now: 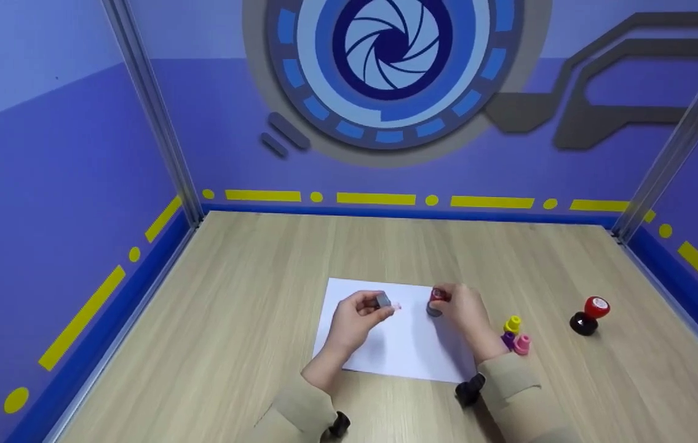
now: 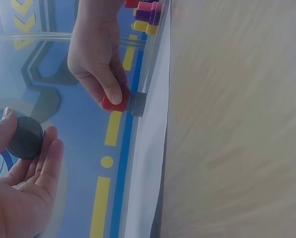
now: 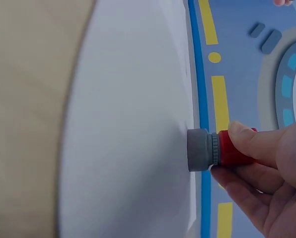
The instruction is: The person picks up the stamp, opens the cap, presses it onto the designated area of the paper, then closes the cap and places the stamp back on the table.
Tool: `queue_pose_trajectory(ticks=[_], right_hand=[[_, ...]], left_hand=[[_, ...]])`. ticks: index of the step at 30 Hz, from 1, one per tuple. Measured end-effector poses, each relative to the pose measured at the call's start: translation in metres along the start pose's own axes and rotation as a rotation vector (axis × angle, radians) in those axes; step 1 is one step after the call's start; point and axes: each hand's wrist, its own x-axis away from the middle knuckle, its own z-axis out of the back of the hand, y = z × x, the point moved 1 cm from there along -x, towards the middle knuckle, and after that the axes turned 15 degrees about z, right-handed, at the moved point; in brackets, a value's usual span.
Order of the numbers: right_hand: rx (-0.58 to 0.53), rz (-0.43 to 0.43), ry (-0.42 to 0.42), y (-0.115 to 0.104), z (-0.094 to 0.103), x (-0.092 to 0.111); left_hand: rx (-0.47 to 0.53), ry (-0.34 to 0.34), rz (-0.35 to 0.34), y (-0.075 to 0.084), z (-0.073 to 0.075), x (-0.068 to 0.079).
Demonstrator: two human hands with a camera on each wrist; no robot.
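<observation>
A red stamp with a grey base stands on the white sheet of paper, toward its far right corner. My right hand pinches its red handle between thumb and fingers, and the grey end meets the paper. Over the left part of the sheet, my left hand holds a round grey cap between thumb and fingertips, raised off the paper. A small pinkish mark shows on the sheet just beyond the left fingertips. The stamp's underside is hidden.
Right of the paper stand small yellow, purple and pink plastic pieces, close together by my right forearm. Farther right is another stamp, red-handled with a black base. Blue printed panels enclose the wooden table.
</observation>
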Motion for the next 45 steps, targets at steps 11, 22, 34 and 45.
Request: queue_pose_trajectory(ticks=[11,22,34,45], right_hand=[[-0.029,-0.018,0.038,0.002,0.004,0.002],[-0.201,-0.023,0.168,-0.002,0.020,0.014],[-0.726,-0.072,0.304,-0.029,0.009,0.033],[-0.954,-0.115,0.272,-0.045,-0.008,0.037]], left_hand=[[-0.028,0.000,0.004,-0.001,-0.002,-0.003],[-0.010,-0.003,-0.003,-0.004,-0.005,-0.002],[0.004,0.001,0.005,-0.008,-0.007,-0.002],[-0.009,-0.031,-0.038,-0.008,-0.010,0.002]])
